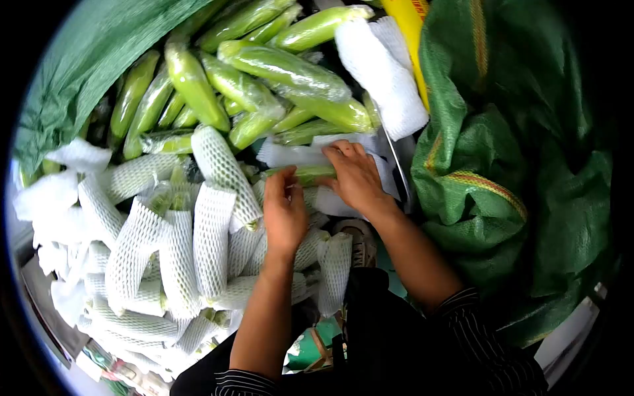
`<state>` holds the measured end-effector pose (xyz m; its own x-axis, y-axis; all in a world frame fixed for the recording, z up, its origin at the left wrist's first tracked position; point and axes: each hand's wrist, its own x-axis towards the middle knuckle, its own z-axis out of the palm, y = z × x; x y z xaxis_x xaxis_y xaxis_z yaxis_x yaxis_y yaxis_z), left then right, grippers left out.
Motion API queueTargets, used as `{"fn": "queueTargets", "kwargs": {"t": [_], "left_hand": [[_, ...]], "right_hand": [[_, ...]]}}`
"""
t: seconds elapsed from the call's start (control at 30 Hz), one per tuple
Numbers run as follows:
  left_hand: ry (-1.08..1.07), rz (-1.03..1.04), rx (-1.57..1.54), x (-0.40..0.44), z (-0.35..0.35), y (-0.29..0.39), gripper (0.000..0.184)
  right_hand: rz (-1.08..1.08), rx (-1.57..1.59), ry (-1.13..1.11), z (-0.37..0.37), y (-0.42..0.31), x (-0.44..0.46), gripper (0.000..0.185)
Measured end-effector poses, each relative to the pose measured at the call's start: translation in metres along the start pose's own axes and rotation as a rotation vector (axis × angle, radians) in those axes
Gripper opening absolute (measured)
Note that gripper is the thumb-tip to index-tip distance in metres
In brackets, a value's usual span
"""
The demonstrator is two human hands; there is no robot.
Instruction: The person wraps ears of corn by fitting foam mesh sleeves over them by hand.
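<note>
2 bare hands, the left hand [285,212] and the right hand [358,177], flank 1 long, pale-green vegetable [308,173], which lies between them against white foam wrapping [290,155]. The left fingers curl at its left end, though I cannot tell whether they clamp it; the right thumb and fingers stand apart at its other end. A loose hold could let it roll into the heap of white foam-netted vegetables [214,244]; the soft wrapping could bunch beneath it; a wide sweep could scrape the right hand on the thin silvery rim [397,160], and a nudge could dislodge the film-wrapped, bright-green vegetables [284,66] above
</note>
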<state>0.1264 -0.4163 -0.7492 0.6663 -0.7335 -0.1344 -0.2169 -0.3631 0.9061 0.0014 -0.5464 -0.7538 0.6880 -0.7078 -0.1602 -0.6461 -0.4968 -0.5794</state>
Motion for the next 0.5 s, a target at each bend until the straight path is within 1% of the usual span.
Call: {"fn": "queueTargets", "kwargs": {"t": [0.03,0.07,0.1,0.13,0.2,0.23,0.33,0.37,0.43,0.5], "left_hand": [[-0.01,0.043,0.036,0.008,0.002,0.002,0.031],[-0.011,0.082,0.072,0.016,0.004,0.002,0.033],[-0.009,0.059,0.061,0.025,0.004,-0.011,0.036],[-0.014,0.069,0.171,0.034,0.003,-0.011,0.037],[-0.002,0.095,0.392,0.055,0.003,-0.014,0.039],[-0.058,0.158,0.527,0.063,0.004,-0.023,0.045],[-0.103,-0.164,0.551,0.074,0.019,-0.009,0.051],[-0.085,-0.175,0.547,0.077,0.02,-0.013,0.051],[-0.028,-0.202,0.54,0.085,0.017,-0.029,0.052],[-0.188,-0.338,-0.163,0.082,0.0,-0.015,0.046]], "right_hand": [[0.02,0.022,-0.029,0.001,0.01,0.001,0.049],[0.035,-0.04,0.043,-0.003,0.012,0.004,0.047],[0.048,-0.099,0.11,-0.004,0.012,0.006,0.045],[0.063,-0.158,0.171,-0.003,0.011,0.007,0.042],[0.065,-0.261,0.108,0.012,0.015,0.02,0.035],[0.063,-0.315,0.079,0.019,0.019,0.026,0.031],[0.145,-0.274,-0.123,0.031,0.032,0.033,0.024],[0.109,-0.038,-0.161,0.019,0.028,0.028,0.024],[0.012,0.434,-0.24,-0.03,0.009,0.01,0.025],[0.033,0.85,-0.368,-0.065,-0.009,-0.013,0.025]]}}
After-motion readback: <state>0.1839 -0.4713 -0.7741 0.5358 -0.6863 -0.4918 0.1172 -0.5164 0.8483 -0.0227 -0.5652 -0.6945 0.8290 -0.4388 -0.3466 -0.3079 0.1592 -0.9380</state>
